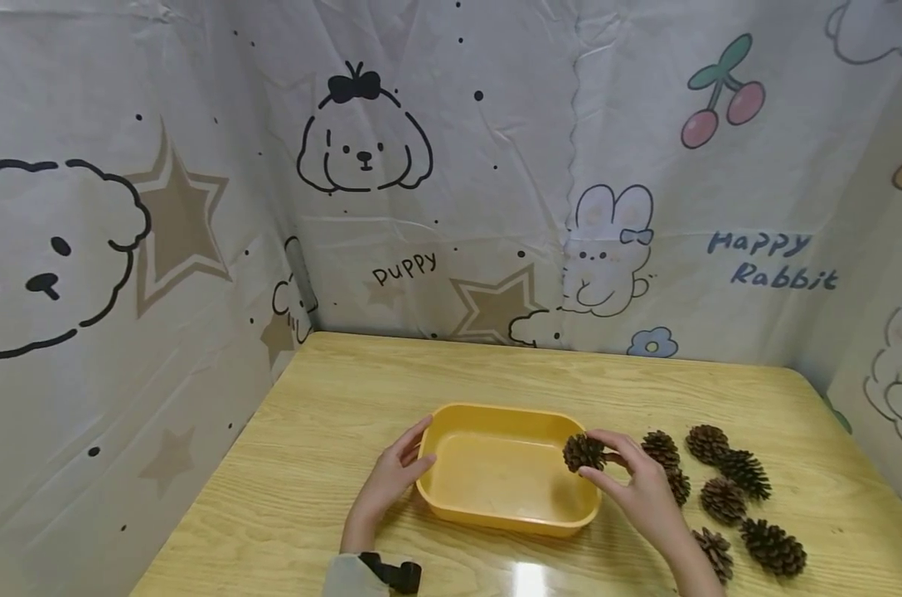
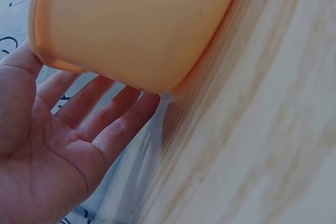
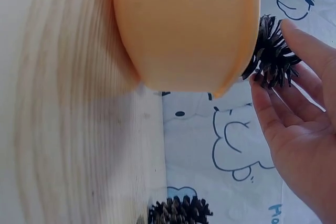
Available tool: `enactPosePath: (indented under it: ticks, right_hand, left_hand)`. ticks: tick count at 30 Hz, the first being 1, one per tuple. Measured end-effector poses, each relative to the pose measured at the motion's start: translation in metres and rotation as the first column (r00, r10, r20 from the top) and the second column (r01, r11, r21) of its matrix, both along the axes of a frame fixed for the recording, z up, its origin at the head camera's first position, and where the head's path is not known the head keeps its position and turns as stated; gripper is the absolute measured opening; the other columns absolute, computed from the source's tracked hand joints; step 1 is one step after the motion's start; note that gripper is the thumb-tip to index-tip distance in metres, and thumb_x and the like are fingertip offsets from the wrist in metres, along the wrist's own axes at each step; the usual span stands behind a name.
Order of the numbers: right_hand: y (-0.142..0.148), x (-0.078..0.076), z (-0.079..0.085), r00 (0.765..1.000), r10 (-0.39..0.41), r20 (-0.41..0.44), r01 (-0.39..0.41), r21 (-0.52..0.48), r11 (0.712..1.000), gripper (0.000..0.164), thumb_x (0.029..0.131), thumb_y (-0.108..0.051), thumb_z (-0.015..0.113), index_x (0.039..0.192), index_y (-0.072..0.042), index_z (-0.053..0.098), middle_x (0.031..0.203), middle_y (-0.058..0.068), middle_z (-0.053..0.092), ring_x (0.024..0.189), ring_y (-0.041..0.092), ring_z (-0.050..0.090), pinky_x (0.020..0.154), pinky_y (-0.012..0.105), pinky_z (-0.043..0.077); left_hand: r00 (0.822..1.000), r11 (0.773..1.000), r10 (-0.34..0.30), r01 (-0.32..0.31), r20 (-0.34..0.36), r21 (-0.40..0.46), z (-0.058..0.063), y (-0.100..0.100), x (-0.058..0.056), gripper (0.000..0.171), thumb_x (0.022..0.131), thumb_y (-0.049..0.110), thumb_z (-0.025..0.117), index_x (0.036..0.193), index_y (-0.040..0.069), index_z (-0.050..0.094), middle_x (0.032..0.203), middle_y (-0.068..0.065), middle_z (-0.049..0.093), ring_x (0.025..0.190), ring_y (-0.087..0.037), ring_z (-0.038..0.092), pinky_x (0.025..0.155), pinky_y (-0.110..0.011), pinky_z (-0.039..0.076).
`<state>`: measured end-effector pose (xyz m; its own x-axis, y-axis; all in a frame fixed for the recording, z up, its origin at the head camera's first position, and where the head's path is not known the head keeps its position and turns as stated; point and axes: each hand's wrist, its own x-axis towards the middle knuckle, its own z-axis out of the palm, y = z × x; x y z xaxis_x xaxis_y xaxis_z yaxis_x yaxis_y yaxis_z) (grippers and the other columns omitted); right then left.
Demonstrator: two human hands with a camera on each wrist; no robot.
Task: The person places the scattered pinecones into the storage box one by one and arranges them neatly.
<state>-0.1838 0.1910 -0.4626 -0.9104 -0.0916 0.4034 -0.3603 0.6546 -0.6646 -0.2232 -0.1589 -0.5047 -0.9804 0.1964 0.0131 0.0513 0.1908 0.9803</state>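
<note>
1. The right hand (image 1: 641, 489) pinches one pine cone (image 1: 582, 453) between thumb and fingers; its fingertips are partly hidden behind the cone in the head view.
2. The left hand (image 1: 391, 479) grips the left end of the yellow tray (image 1: 496, 473), thumb over the rim; the thumb's tip is out of sight in the left wrist view.
3. In the right wrist view the tray's wall covers part of the held cone, and another cone is cut off at the bottom. Whether the held cone touches the rim cannot be told.
4. The frame cuts off both forearms; a pale sleeve and a black strap (image 1: 402, 574) show at the left.
5. The held cone is dark brown with spread scales, at the tray's right end.
6. The tray is oblong, smooth and round-cornered, its floor bare.
7. At least seven more pine cones (image 1: 773, 547) lie clustered right of the tray, some overlapping in view.
8. The table (image 1: 332, 381) has pale yellow wood grain and a bright glare near the front.
9. Creased white cloth (image 1: 496, 166) surrounds it, printed with puppies, rabbits, stars and cherries.
</note>
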Motion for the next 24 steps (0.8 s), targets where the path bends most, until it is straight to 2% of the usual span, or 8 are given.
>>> enactPosePath:
  ticks: [3, 6, 12, 16, 24]
  right_hand:
    - [-0.006, -0.003, 0.001, 1.000, 0.016, 0.016, -0.016, -0.002, 1.000, 0.050, 0.083, -0.021, 0.077, 0.129, -0.009, 0.062, 0.128, 0.007, 0.064, 0.114, 0.015, 0.060, 0.092, 0.044, 0.058]
    - [-0.012, -0.007, 0.000, 0.999, 0.043, 0.016, -0.043, -0.014, 0.999, 0.050, 0.083, -0.019, 0.077, 0.128, -0.007, 0.061, 0.128, 0.009, 0.064, 0.115, 0.028, 0.060, 0.092, 0.045, 0.058]
    - [-0.023, -0.013, -0.005, 0.996, 0.094, -0.007, -0.094, -0.024, 0.995, 0.051, 0.080, -0.014, 0.079, 0.127, -0.005, 0.062, 0.125, 0.009, 0.065, 0.115, 0.020, 0.061, 0.092, 0.033, 0.059]
    - [-0.030, -0.017, -0.007, 0.993, 0.115, -0.012, -0.115, -0.025, 0.993, 0.051, 0.079, -0.012, 0.080, 0.126, -0.005, 0.063, 0.124, 0.008, 0.066, 0.114, 0.015, 0.061, 0.093, 0.032, 0.059]
    - [-0.044, -0.023, -0.004, 0.984, 0.178, -0.011, -0.178, -0.048, 0.983, 0.049, 0.080, -0.012, 0.079, 0.125, -0.003, 0.063, 0.124, 0.011, 0.066, 0.113, 0.032, 0.063, 0.092, 0.038, 0.059]
  left_hand:
    - [1.000, 1.000, 0.001, -0.001, -0.005, 0.000, 0.000, 0.000, 0.000, 0.059, 0.097, 0.012, 0.061, 0.151, 0.017, 0.039, 0.159, -0.012, 0.035, 0.143, -0.034, 0.039, 0.119, -0.048, 0.035]
    - [1.000, 1.000, 0.000, 0.000, -0.006, 0.001, -0.001, 0.000, -0.001, 0.059, 0.097, 0.012, 0.061, 0.151, 0.017, 0.039, 0.159, -0.011, 0.035, 0.144, -0.034, 0.038, 0.120, -0.048, 0.033]
    - [1.000, 1.000, -0.009, 0.009, 0.001, 0.005, -0.001, 0.000, -0.001, 0.059, 0.097, 0.013, 0.060, 0.152, 0.018, 0.038, 0.159, -0.013, 0.033, 0.144, -0.035, 0.037, 0.120, -0.049, 0.033]
    - [1.000, 1.000, -0.010, 0.010, -0.002, 0.003, -0.003, -0.001, -0.001, 0.059, 0.097, 0.013, 0.061, 0.152, 0.018, 0.038, 0.159, -0.013, 0.034, 0.144, -0.035, 0.037, 0.120, -0.048, 0.033]
    - [1.000, 1.000, -0.018, 0.018, -0.012, 0.002, -0.004, -0.002, 0.000, 0.060, 0.097, 0.016, 0.062, 0.152, 0.018, 0.038, 0.159, -0.012, 0.035, 0.144, -0.034, 0.038, 0.120, -0.048, 0.033]
